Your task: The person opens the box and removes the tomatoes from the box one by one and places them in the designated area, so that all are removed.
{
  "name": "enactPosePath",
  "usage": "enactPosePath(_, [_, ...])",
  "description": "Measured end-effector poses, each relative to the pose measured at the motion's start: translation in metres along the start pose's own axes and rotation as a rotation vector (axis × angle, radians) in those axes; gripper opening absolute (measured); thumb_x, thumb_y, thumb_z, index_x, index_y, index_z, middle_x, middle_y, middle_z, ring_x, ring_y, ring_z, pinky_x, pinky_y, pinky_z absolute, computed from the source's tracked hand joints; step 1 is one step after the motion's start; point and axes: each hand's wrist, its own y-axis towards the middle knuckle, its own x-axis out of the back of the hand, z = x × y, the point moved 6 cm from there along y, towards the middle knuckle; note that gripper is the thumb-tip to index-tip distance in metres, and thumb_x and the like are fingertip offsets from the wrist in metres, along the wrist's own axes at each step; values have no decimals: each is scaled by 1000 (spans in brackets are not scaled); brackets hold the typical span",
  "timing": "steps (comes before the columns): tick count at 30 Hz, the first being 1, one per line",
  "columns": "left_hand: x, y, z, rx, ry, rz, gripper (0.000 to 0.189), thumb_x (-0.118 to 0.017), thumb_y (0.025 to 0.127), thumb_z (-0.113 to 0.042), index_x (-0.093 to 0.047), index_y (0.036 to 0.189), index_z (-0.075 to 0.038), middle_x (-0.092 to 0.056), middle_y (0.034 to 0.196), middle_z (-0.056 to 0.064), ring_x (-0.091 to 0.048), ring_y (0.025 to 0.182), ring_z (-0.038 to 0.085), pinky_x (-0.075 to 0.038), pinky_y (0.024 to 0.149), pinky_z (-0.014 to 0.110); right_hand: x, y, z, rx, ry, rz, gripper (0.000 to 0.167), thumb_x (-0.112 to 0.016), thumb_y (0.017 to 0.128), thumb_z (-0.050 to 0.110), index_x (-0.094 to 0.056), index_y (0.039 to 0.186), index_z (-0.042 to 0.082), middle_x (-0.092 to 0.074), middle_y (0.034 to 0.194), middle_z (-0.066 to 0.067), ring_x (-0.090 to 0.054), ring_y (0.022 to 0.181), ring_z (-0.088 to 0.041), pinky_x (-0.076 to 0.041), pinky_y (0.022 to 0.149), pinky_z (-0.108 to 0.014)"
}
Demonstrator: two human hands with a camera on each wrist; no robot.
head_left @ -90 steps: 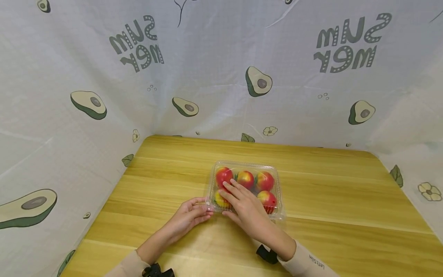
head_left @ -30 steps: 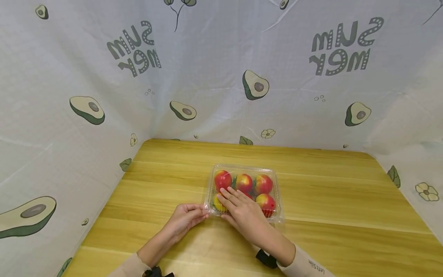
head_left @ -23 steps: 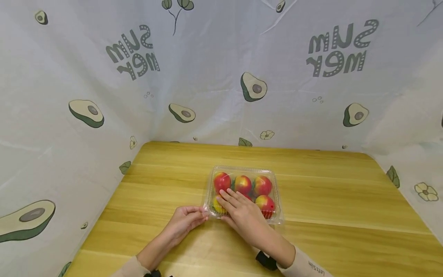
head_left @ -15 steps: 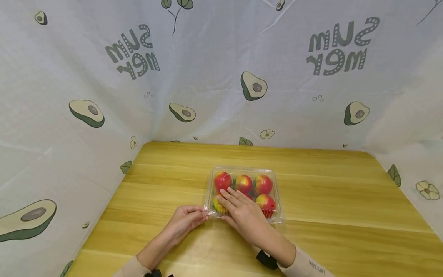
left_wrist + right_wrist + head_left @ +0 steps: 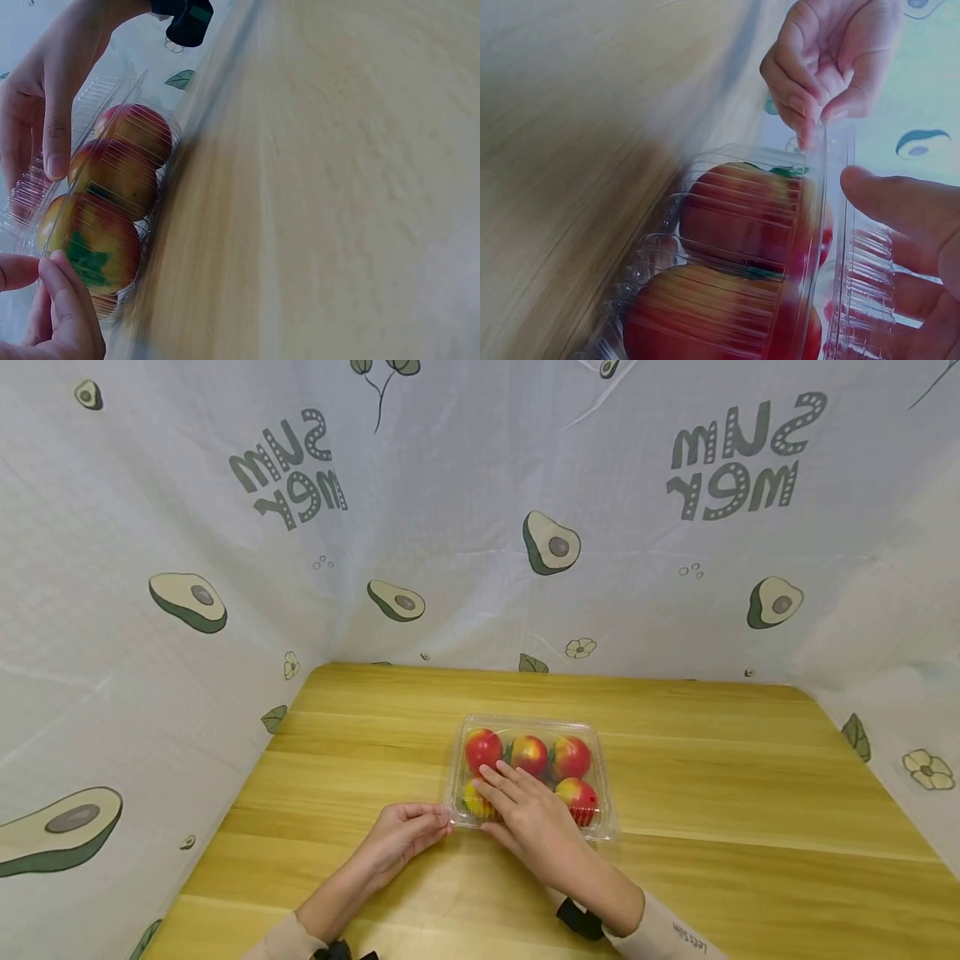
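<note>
A clear plastic clamshell box (image 5: 459,752) sits on the table, holding several round red-and-yellow fruits (image 5: 572,757), one with a green leaf visible in the left wrist view. At the box's near left corner, my left hand (image 5: 405,839) pinches the rim between thumb and fingers; the right wrist view shows this left hand (image 5: 832,64) too. My right hand (image 5: 536,822) lies across the front of the lid with its fingers fairly straight, hiding part of the front row. In the left wrist view, the right thumb (image 5: 57,135) points down beside the lid's edge.
The wood-grain table (image 5: 720,760) extends around the box on all sides. A white curtain (image 5: 465,510) printed with avocados and lettering surrounds the table's back and sides. Black straps (image 5: 579,920) are on both wrists.
Since three seconds ago, my left fingers have drawn together into a pinch at the box's corner. My right hand stays on the lid with little shift. The head view has tilted slightly.
</note>
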Motion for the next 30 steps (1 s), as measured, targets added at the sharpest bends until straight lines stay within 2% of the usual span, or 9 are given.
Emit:
enactPosePath(7, [0, 0, -1, -2, -9, 11, 25, -59, 96, 3, -61, 115, 19, -70, 102, 14, -70, 93, 18, -54, 91, 29, 5, 0, -2, -15, 4, -31, 54, -84, 81, 29, -68, 124, 1, -61, 134, -15, -53, 128, -34, -43, 106, -47])
enactPosePath(14, [0, -1, -1, -17, -10, 49, 30, -57, 97, 5, -56, 121, 23, -69, 110, 18, -69, 97, 18, -54, 92, 28, 13, 1, -3, -21, 42, -123, 48, -88, 77, 25, -71, 116, 3, -65, 126, -15, -58, 122, -35, -46, 104, -48])
enactPosePath(23, [-1, -1, -1, -15, -20, 61, 30, -55, 97, 5, -55, 121, 24, -68, 111, 19, -69, 97, 18, -53, 92, 27, 22, 0, -4, -47, 72, -180, 46, -89, 75, 24, -71, 113, 5, -67, 122, -13, -60, 117, -32, -51, 98, -47])
enactPosePath(30, [-1, -2, 0, -15, -29, 64, 28, -56, 97, 6, -57, 120, 22, -69, 108, 17, -69, 97, 18, -53, 93, 28, 28, -3, -6, -46, 128, -237, 45, -91, 72, 18, -71, 109, 2, -67, 116, -12, -61, 109, -28, -54, 93, -43])
